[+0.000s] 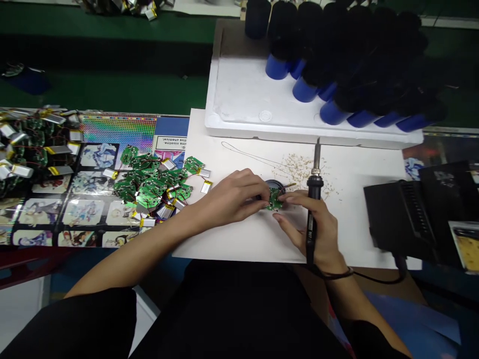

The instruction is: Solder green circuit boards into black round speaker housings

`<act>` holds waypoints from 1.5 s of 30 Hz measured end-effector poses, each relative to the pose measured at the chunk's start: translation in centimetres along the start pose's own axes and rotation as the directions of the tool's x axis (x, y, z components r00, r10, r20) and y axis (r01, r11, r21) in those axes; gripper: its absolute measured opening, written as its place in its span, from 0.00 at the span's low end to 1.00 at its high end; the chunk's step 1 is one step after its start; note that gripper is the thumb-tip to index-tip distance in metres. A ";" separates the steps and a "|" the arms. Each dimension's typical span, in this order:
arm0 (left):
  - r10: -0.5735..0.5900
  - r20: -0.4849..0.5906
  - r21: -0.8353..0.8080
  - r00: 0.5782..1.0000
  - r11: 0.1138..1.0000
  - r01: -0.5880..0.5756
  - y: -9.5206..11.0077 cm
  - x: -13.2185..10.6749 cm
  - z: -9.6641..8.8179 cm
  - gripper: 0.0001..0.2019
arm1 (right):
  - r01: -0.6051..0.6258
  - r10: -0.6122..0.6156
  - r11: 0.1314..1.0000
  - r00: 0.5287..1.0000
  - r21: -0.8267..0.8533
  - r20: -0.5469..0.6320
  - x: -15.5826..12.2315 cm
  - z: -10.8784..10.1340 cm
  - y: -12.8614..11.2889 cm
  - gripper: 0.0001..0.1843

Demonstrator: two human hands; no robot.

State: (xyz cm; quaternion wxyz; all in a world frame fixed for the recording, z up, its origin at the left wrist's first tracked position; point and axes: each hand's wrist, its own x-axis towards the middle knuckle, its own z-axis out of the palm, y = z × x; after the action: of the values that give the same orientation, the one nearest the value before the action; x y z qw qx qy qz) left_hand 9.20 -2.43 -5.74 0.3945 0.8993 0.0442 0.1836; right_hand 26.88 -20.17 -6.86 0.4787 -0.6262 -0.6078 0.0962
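A small green circuit board (275,200) is between my two hands, over the white work sheet (232,239). My left hand (239,197) pinches its left edge with the fingertips. With my right hand (324,227) I hold a black soldering iron (314,199), its metal tip pointing up and away from the board. The thumb of that hand is spread, while its forefinger touches the board's right side. Just behind the board is a dark round part (275,184), partly covered by the board and fingers. A thin length of wire (254,155) lies looped beyond it.
Green boards with silver battery packs (149,182) are heaped to the left, and another pile (37,144) lies farther left. Small tan bits (299,167) are scattered behind my hands. Blue-and-black cylinders (305,89) stand on a white foam tray (239,89). At right sits a black box (404,214).
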 end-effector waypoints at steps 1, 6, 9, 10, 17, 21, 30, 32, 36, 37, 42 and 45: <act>-0.001 -0.004 0.002 1.000 1.000 0.001 0.0 0.0 0.1 0.06 | 0.018 -0.018 1.000 1.000 -0.008 -0.007 0.0 0.2 0.2 0.26; -0.014 -0.068 0.077 0.998 0.997 0.019 0.4 -0.3 0.8 0.04 | 0.052 -0.051 0.998 0.998 -0.043 0.021 0.3 0.1 1.0 0.27; -0.023 -0.103 0.126 0.994 0.991 0.036 0.5 -0.4 1.3 0.05 | 0.052 -0.049 0.996 0.998 -0.074 0.046 0.5 -0.2 0.9 0.26; -0.024 -0.107 0.135 0.994 0.990 0.038 0.6 -0.5 1.4 0.05 | 0.057 -0.053 0.995 0.998 -0.082 0.043 0.6 -0.2 0.7 0.27; -0.001 -0.102 0.148 0.995 0.989 0.016 0.6 -0.6 1.3 0.04 | 0.109 -0.112 0.991 0.993 -0.074 -0.039 1.2 1.1 -0.2 0.25; 0.015 -0.095 0.137 0.995 0.991 -0.002 0.4 -0.5 1.2 0.05 | 0.102 -0.107 0.989 0.994 -0.111 -0.037 1.6 1.5 -0.3 0.23; 0.005 -0.034 0.027 0.999 1.000 -0.004 -0.1 -0.2 0.7 0.07 | 0.063 -0.064 0.995 0.998 -0.079 -0.012 1.2 1.5 0.0 0.21; 0.009 -0.026 0.018 1.000 1.000 -0.009 -0.1 -0.2 0.6 0.07 | 0.062 -0.062 0.995 0.998 -0.079 0.001 1.1 1.4 0.0 0.21; 0.043 -0.017 0.052 0.999 0.998 -0.042 -0.1 -0.1 0.7 0.08 | 0.091 -0.090 0.991 0.996 -0.098 0.015 1.0 1.2 -0.1 0.23; 0.059 -0.015 0.075 0.998 0.995 -0.058 -0.1 -0.2 0.6 0.08 | 0.100 -0.099 0.990 0.995 -0.101 0.015 1.0 1.1 -0.1 0.24; 0.122 0.020 0.272 0.992 0.954 -0.123 0.2 -0.3 0.4 0.09 | 0.122 -0.120 0.987 0.993 -0.107 0.023 0.6 0.6 0.1 0.26; 0.157 0.039 0.366 0.987 0.917 -0.160 0.4 -0.3 0.3 0.09 | 0.083 -0.083 0.995 0.997 -0.058 0.005 -0.2 0.3 0.0 0.25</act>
State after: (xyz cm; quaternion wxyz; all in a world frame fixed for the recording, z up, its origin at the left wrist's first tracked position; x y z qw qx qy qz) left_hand 9.05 -2.98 -5.71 0.2033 0.9586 0.0029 0.1996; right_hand 26.62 -20.16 -7.12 0.4629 -0.6139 -0.6366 0.0593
